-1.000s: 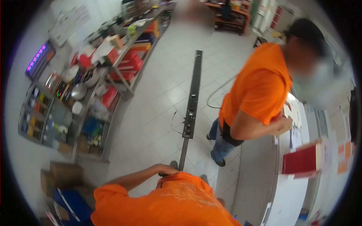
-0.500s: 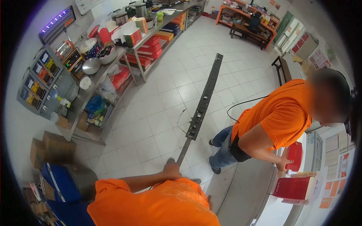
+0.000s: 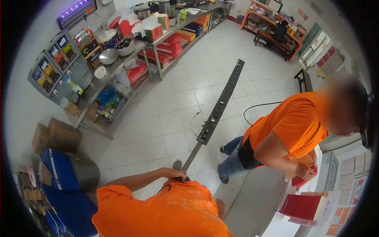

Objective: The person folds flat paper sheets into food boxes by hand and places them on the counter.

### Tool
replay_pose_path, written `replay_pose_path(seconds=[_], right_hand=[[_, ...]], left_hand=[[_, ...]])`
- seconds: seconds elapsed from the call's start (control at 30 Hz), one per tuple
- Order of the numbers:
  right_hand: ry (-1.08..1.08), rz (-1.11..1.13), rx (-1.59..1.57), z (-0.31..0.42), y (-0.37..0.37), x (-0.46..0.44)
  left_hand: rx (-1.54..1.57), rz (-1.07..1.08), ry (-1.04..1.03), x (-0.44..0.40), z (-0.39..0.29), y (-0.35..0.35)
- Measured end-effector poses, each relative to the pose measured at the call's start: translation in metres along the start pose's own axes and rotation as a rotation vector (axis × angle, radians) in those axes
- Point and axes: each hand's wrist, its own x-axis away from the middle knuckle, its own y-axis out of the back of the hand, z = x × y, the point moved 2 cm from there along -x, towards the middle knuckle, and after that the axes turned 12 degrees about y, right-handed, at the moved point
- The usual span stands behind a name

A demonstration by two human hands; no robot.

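Note:
My left hand (image 3: 175, 173) is at my chest, its fingers curled round a small dark item that I cannot make out. Just beyond it is the lower end of a narrow grey bar (image 3: 192, 157). That bar joins a long dark strip with holes and metal bits (image 3: 221, 103), which stretches away over the tiled floor. Whether my hand grips the bar is unclear. Of my right arm only a patch of skin (image 3: 220, 207) shows beside my orange shirt (image 3: 166, 209); its fingers are hidden. At the right, a co-worker in orange (image 3: 294, 122) holds a red item (image 3: 300, 181) in both hands.
Steel shelving (image 3: 146, 46) with pots, bowls and red boxes runs along the left. Cardboard boxes (image 3: 59, 136) and blue bags (image 3: 61, 170) stand at lower left. A red box (image 3: 300, 207) sits on the right counter. An orange shelf (image 3: 272, 23) and benches are at the back.
The view has swung, so the strip appears farther right and more slanted. My left hand has shifted slightly at my chest. The co-worker's hands now hold a red item instead of a brown one.

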Motion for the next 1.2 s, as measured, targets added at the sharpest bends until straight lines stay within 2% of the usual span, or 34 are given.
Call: replay_pose_path(seconds=[0.03,0.1,0.17,0.2,0.23,0.3,0.37,0.43,0.5,0.6,0.7,0.8,0.83,0.93,0.97,1.07,1.13,1.2], right_hand=[[-0.014,0.041,0.102,-0.008,0.0,0.004],[-0.157,0.005,0.075,-0.031,0.003,0.013],[-0.419,-0.15,-0.203,-0.071,-0.008,0.027],[-0.294,-0.129,-0.137,-0.057,-0.004,0.03],[-0.17,-0.109,-0.07,-0.034,0.008,0.033],[-0.118,-0.106,-0.047,-0.002,0.024,0.026],[-0.256,-0.149,-0.139,0.023,0.037,0.007],[-0.105,-0.228,-0.101,0.058,0.045,-0.018],[0.106,-0.189,0.025,0.14,0.056,-0.047],[0.22,-0.194,-0.047,0.27,0.058,-0.077],[0.368,-0.085,-0.176,0.379,0.057,-0.095],[0.549,0.047,-0.305,0.489,0.058,-0.093],[0.612,0.086,-0.347,0.525,0.058,-0.09],[1.116,0.084,-0.39,0.619,0.056,-0.085],[1.23,0.074,-0.418,0.648,0.057,-0.08],[1.528,0.001,-0.462,0.711,0.058,-0.068],[1.724,-0.034,-0.386,0.747,0.064,-0.067],[1.804,-0.096,-0.285,0.771,0.063,-0.064]], left_hand=[[0.123,0.006,-0.079,0.014,-0.003,-0.012],[0.535,0.179,-0.077,0.02,-0.01,-0.023],[0.52,0.154,-0.116,0.012,-0.004,-0.026],[0.514,0.145,-0.131,0.009,-0.002,-0.026],[0.282,0.03,-0.072,0.007,-0.006,-0.023],[-0.178,-0.196,0.037,0.007,-0.021,-0.021],[-0.47,-0.361,0.073,-0.006,-0.014,-0.015],[-0.654,-0.569,0.142,-0.008,-0.025,-0.02],[-0.744,-0.828,0.239,0.012,-0.068,-0.036],[-0.606,-0.716,0.117,-0.008,-0.043,-0.015],[-0.307,-0.465,-0.225,-0.02,0.01,0.021],[-0.691,-0.904,0.236,0.017,-0.069,0.008],[-0.699,-0.911,0.155,-0.002,-0.041,0.019],[-0.762,-0.767,0.17,0.002,-0.062,0.024],[-0.823,-0.672,0.187,-0.008,-0.043,0.041],[-0.506,-0.429,0.052,-0.004,-0.028,0.076],[-0.302,-0.245,-0.018,0.002,-0.017,0.097],[-0.13,-0.115,-0.067,0.012,-0.014,0.118]])
